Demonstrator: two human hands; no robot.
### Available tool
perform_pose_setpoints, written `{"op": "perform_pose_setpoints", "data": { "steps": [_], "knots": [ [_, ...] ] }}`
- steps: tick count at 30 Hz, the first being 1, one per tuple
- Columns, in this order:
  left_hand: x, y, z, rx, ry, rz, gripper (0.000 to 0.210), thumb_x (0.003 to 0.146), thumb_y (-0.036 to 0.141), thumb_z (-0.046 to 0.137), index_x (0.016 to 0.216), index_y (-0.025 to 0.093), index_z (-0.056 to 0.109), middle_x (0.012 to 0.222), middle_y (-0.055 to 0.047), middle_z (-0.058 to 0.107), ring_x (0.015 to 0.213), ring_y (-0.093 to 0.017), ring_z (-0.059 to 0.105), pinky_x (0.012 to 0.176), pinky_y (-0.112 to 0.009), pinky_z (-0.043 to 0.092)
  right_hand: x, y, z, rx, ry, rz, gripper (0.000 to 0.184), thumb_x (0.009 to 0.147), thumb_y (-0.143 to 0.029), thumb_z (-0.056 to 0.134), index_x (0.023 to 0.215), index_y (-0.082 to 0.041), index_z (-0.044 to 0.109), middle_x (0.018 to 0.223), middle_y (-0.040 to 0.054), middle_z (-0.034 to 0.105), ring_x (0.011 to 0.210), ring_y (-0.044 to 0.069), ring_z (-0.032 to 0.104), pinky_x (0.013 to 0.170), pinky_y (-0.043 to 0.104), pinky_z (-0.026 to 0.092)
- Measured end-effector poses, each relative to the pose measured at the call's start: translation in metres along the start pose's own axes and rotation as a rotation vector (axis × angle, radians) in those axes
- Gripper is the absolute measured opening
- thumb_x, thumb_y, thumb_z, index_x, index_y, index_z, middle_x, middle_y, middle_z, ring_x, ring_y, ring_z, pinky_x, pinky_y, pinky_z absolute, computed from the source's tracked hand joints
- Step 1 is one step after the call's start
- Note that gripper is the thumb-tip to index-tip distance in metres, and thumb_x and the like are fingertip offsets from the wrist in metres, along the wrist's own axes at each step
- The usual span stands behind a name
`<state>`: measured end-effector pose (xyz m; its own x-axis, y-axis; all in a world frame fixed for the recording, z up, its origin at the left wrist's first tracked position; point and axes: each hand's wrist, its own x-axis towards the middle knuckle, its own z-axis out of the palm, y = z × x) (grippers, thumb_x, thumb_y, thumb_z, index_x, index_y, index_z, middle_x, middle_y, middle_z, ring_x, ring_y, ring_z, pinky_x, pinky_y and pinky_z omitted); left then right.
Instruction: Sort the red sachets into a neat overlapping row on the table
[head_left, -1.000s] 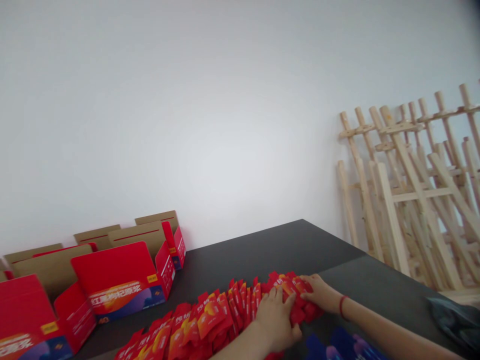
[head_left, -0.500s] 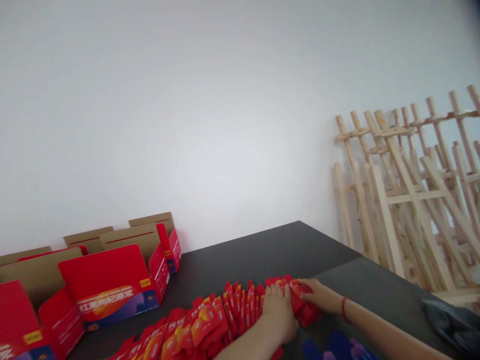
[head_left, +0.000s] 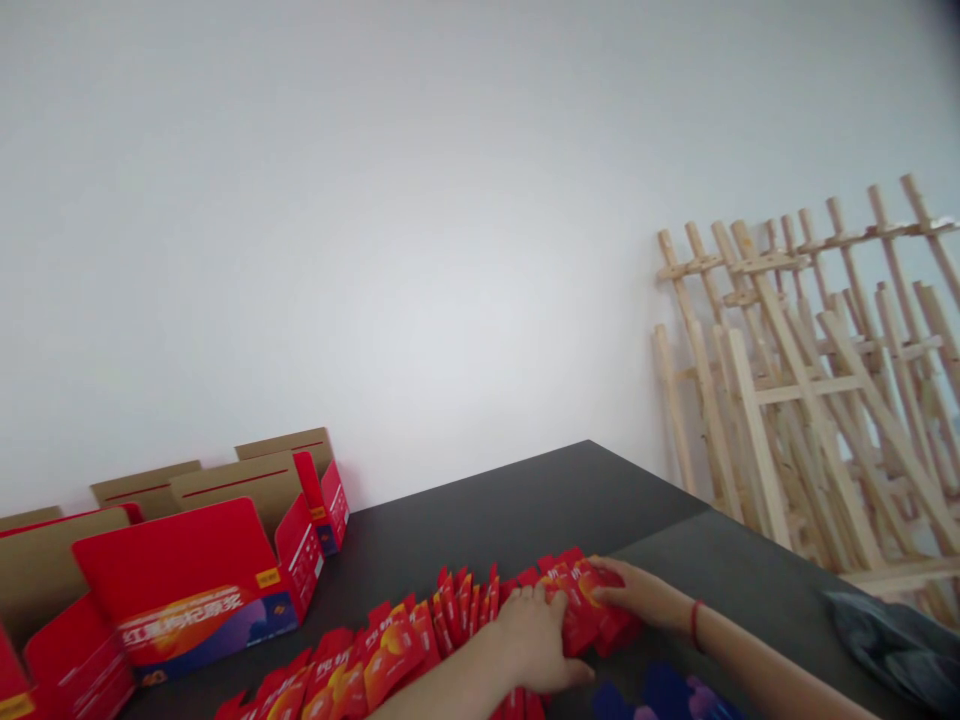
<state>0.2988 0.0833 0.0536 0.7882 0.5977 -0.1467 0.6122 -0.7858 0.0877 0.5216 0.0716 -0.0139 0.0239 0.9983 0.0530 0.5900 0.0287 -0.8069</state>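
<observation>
A long row of red sachets [head_left: 390, 650] with orange fruit prints lies packed together on the dark table. My left hand [head_left: 531, 640] rests over the row right of its middle, fingers on top of the sachets and thumb stretched away, so it looks open. At the row's right end, my right hand [head_left: 637, 592], with a red cord on the wrist, has its fingers closed round the outer sachets. Several sachets lean over between the two hands. How many the right hand holds is hidden.
Red and blue cartons [head_left: 202, 590] stand with their flaps up at the left. A dark blue printed item [head_left: 667, 695] lies at the near edge of view. Wooden easels [head_left: 787, 400] lean on the white wall at right, behind a dark plastic bag [head_left: 892, 640].
My left hand has slid a little left along the row, and its thumb has spread outward. More leaning sachets show between the hands. The view has turned slightly right.
</observation>
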Motion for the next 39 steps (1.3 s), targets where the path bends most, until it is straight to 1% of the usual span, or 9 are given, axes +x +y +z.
{"op": "perform_pose_setpoints", "data": {
  "steps": [5,9,13,17,23,28,33,36,39],
  "knots": [
    [0.009,0.0,0.013,-0.002,-0.082,0.034,0.093,0.058,0.027,0.06,0.141,0.008,0.023,0.149,-0.022,0.021,0.135,-0.036,0.023,0.108,-0.049,0.024,-0.002,0.003,0.002,-0.049,-0.018,-0.001,0.075,0.061,-0.034,0.062,0.13,-0.009,0.047,0.135,0.0156,0.047,0.125,0.029,0.042,0.107,0.039,0.028],
    [0.013,0.001,0.026,-0.06,-0.024,-0.005,0.094,0.062,0.027,0.057,0.144,0.011,0.013,0.152,-0.018,0.011,0.138,-0.032,0.013,0.11,-0.046,0.018,-0.003,0.002,0.002,-0.002,-0.005,-0.032,0.068,0.061,-0.028,0.06,0.127,-0.013,0.052,0.131,0.0119,0.052,0.123,0.029,0.044,0.107,0.039,0.028],
    [0.01,0.0,0.015,-0.038,-0.025,-0.126,0.106,0.055,0.048,0.063,0.143,0.007,0.019,0.148,-0.023,0.023,0.133,-0.04,0.026,0.108,-0.051,0.021,-0.004,0.003,-0.004,0.049,0.02,0.002,0.063,0.063,-0.024,0.055,0.125,-0.012,0.053,0.128,0.011,0.055,0.121,0.026,0.047,0.106,0.036,0.03],
    [0.013,0.006,0.01,0.068,-0.04,-0.171,0.096,0.059,0.041,0.062,0.141,0.008,0.025,0.141,-0.026,0.036,0.127,-0.042,0.036,0.105,-0.055,0.024,-0.005,0.004,-0.007,0.072,0.06,0.049,0.066,0.067,-0.029,0.053,0.131,-0.011,0.046,0.13,0.0126,0.053,0.119,0.025,0.049,0.104,0.034,0.033],
    [0.04,0.029,0.019,0.044,-0.039,-0.149,0.094,0.067,0.043,0.059,0.143,0.006,0.018,0.146,-0.026,0.026,0.132,-0.039,0.028,0.106,-0.053,0.023,-0.006,-0.001,-0.005,0.03,0.064,0.051,0.071,0.061,-0.027,0.058,0.129,-0.01,0.046,0.132,0.0144,0.051,0.119,0.026,0.049,0.105,0.036,0.031],
    [0.044,0.025,0.011,-0.064,0.013,-0.069,0.115,0.052,0.059,0.067,0.144,0.014,0.015,0.148,-0.019,0.026,0.128,-0.039,0.036,0.103,-0.051,0.032,-0.002,0.01,-0.009,0.04,0.115,0.046,0.065,0.067,-0.03,0.053,0.128,-0.008,0.047,0.13,0.0151,0.052,0.118,0.025,0.049,0.104,0.035,0.033],
    [0.021,0.007,0.006,-0.047,0.076,-0.108,0.087,0.061,0.065,0.056,0.129,0.011,0.046,0.128,-0.018,0.053,0.117,-0.035,0.049,0.103,-0.048,0.032,-0.002,0.011,-0.005,-0.083,0.132,0.052,0.07,0.072,-0.044,0.052,0.131,-0.006,0.044,0.137,0.018,0.043,0.126,0.028,0.039,0.107,0.036,0.027],
    [0.016,0.009,0.01,0.02,0.06,-0.146,0.081,0.064,0.061,0.056,0.123,0.006,0.051,0.117,-0.021,0.061,0.112,-0.035,0.053,0.106,-0.049,0.026,-0.005,0.005,0.002,-0.168,0.102,0.029,0.072,0.069,-0.045,0.057,0.13,-0.008,0.046,0.142,0.0169,0.036,0.131,0.029,0.031,0.11,0.038,0.021],
    [0.022,0.018,0.015,0.021,0.081,-0.157,0.076,0.065,0.058,0.057,0.119,0.005,0.054,0.114,-0.021,0.063,0.108,-0.033,0.056,0.107,-0.047,0.025,-0.008,0.0,0.002,-0.171,0.066,-0.03,0.072,0.068,-0.04,0.059,0.132,-0.01,0.045,0.14,0.0156,0.04,0.13,0.028,0.033,0.11,0.038,0.021]
  ]
}}
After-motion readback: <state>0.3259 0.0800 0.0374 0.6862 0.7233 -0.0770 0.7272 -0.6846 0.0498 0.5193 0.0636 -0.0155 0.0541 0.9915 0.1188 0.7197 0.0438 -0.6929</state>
